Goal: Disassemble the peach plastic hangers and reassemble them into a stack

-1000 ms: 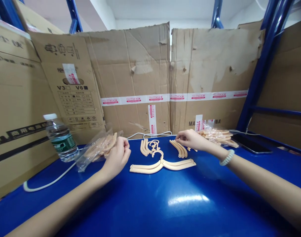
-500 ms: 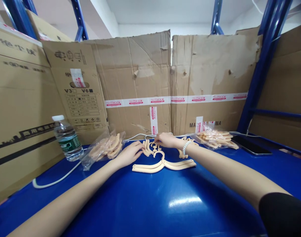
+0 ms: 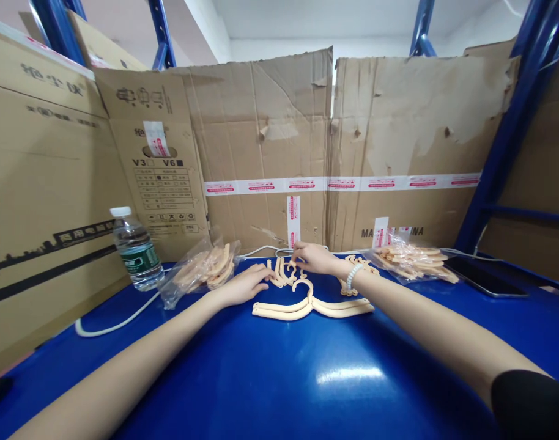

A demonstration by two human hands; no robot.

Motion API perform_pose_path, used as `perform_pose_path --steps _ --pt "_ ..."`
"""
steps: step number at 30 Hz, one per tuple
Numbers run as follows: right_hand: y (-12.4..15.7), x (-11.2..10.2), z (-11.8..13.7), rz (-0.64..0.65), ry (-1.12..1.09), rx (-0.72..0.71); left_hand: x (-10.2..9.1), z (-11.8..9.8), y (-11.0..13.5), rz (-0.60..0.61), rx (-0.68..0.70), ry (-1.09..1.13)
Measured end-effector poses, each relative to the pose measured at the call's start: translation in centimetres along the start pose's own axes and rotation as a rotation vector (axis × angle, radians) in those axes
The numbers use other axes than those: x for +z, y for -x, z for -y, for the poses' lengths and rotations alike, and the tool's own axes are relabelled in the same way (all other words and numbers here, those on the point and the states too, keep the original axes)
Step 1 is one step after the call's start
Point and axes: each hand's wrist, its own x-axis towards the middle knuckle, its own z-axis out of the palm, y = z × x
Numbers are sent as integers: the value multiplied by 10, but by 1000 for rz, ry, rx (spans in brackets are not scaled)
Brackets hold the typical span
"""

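A beige folding hanger point(image 3: 310, 300), its hook pointing away from me and its two doubled arms spread, lies on the blue table point(image 3: 279, 373). Behind it are several loose curved hanger arms point(image 3: 279, 272) and small hooks point(image 3: 302, 272). My left hand point(image 3: 247, 285) rests beside the loose arms, fingers stretched and thumb apart, the fingertips at their left edge. My right hand point(image 3: 317, 259), with a pale beaded bracelet at the wrist, reaches over the hooks. Its fingertips pinch a hanger hook point(image 3: 292, 265), partly covered by the fingers. More small parts point(image 3: 349, 287) lie behind the right wrist.
Clear plastic bags of beige parts stand left point(image 3: 203, 269) and right point(image 3: 412, 263). A water bottle point(image 3: 138, 256) is at the left, a dark phone point(image 3: 484, 278) at the right. White cable point(image 3: 109, 331) runs along the table. Cardboard sheets point(image 3: 261, 153) wall the back.
The view has shifted, so the scene sits a little further right. My right fingers have closed on a hook among the loose parts. My left hand stays by the hanger arms.
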Motion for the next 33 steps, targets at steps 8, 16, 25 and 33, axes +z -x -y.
perform_pose_path --steps 8,16,25,33 --pt "46 -20 22 -407 -375 224 -1 -2 -7 51 -19 -64" --pt "115 -29 77 -449 -908 352 -7 -9 -4 -10 -28 -100" --pt "125 -24 98 -388 -1208 429 -18 -78 23 -234 79 122" --pt "133 -15 108 -319 -1411 481 14 -119 33 -214 -231 802"
